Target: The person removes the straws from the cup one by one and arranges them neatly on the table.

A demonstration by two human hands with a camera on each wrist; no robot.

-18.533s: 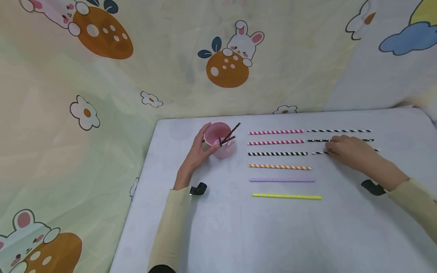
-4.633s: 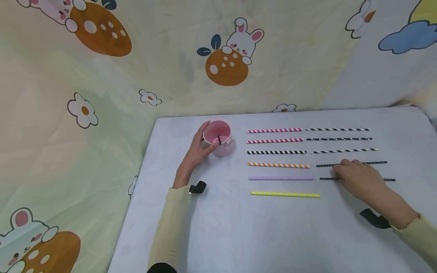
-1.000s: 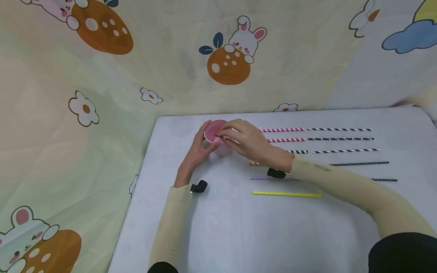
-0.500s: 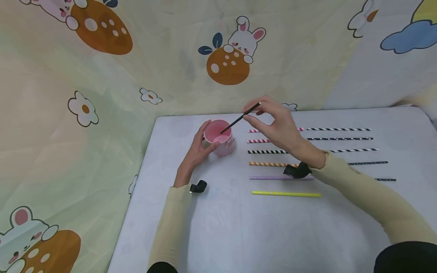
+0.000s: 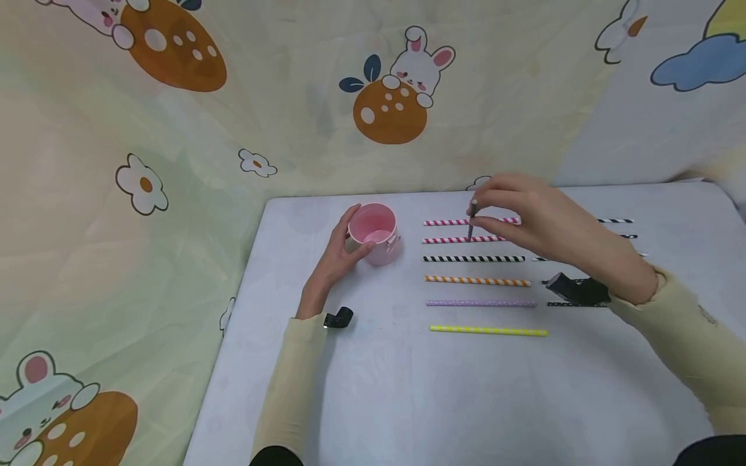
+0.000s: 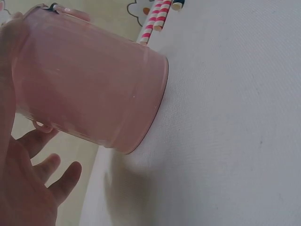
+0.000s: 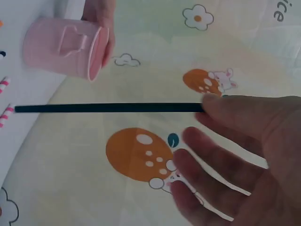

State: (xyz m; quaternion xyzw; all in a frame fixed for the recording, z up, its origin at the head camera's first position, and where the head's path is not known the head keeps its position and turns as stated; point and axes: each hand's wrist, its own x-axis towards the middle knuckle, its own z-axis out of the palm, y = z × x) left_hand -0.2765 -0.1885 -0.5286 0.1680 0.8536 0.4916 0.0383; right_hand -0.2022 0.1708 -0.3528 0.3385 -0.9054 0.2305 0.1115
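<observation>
My left hand (image 5: 335, 262) grips a pink cup (image 5: 384, 254) with small ear handles at the table's back left, thumb at the near rim. In the left wrist view the cup (image 6: 89, 80) stands tilted across the picture, three fingertips spread below it. My right hand (image 5: 548, 220) pinches a plain black straw (image 7: 113, 108) by one end between thumb and forefinger, its other fingers loosely bent. In the head view this straw (image 5: 471, 228) points down over two pink-striped straws (image 5: 437, 241) lying on the table.
Below those lie a black-striped straw (image 5: 466, 259), an orange one (image 5: 478, 281), a purple one (image 5: 478, 303) and a yellow one (image 5: 488, 331). A second column of black-and-white straws (image 5: 614, 221) is partly behind my right hand and wrist camera (image 5: 577, 290).
Two dotted straws went from the cup to the right column's near end. Within the last second my right hand drew the black straw out of the cup and carried it right. Left hand unmoved.
</observation>
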